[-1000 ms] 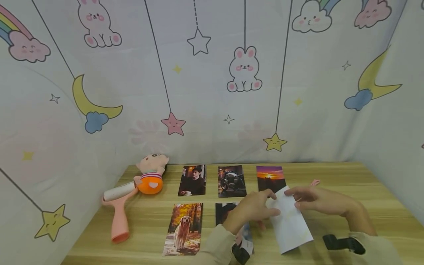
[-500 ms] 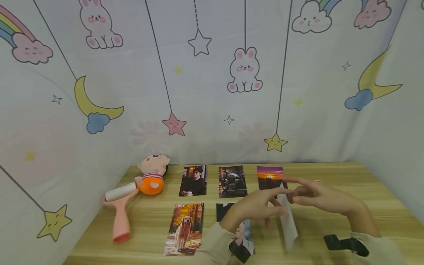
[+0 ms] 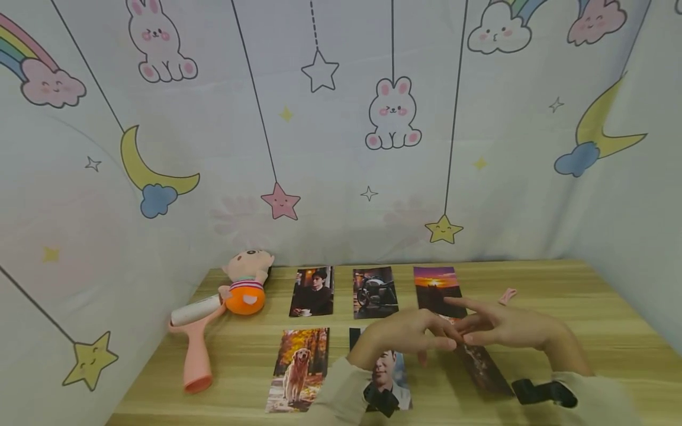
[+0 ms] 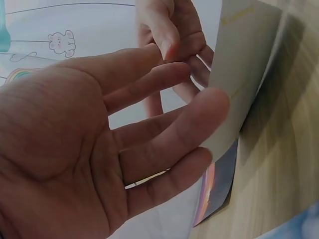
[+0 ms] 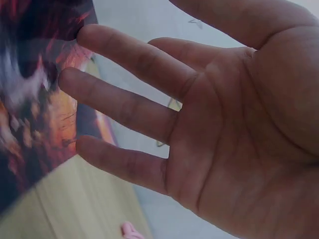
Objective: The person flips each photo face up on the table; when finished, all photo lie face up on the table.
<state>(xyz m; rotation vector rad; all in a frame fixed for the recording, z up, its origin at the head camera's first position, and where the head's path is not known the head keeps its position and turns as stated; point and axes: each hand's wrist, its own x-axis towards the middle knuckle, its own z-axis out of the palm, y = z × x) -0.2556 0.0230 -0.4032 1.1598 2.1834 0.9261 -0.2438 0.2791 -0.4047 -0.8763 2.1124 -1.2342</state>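
A photo card (image 3: 486,368) stands tilted between both hands, dark picture side showing in the head view. Its pale back (image 4: 244,64) faces the left wrist camera. My left hand (image 3: 407,332) has its fingers extended, tips against or close to the card. From the right, my right hand (image 3: 514,326) reaches over the card's upper part. Straight, spread fingers (image 5: 119,99) of that hand meet the card's printed face in the right wrist view. The fingertips of both hands come close together. Behind them lies a sunset photo (image 3: 437,287).
Other photos lie on the wooden table: a seated person (image 3: 312,291), a motorcycle (image 3: 375,293), a dog (image 3: 298,370) and a portrait (image 3: 391,376) partly under the left arm. At left are a pink lint roller (image 3: 196,349) and plush toy (image 3: 247,290). A small pink item (image 3: 507,296) lies right.
The card has turned from its white back, through edge-on, to its dark picture side in the head view. Both hands stay near its upper end, fingertips closer together than a second ago.
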